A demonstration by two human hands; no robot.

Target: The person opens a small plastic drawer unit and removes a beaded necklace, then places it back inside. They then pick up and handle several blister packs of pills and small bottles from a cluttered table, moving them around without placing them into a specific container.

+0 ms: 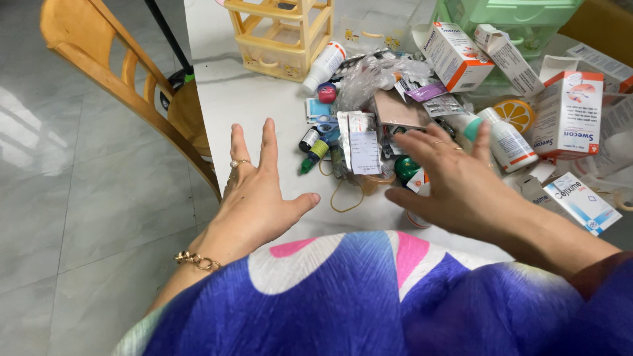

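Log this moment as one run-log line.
left hand: open, over white table | right hand: open, over heap of medicine blister strips | holding: nothing

Yellow drawer rack (pixel 282 36), green drawer unit (pixel 521 16), white-and-orange boxes (pixel 568 112), white table (pixel 237 99)

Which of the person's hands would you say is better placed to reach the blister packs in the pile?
Probably the right hand: it hovers spread over the pile's edge, right beside the blister packs. The left hand is open over bare table, farther off.
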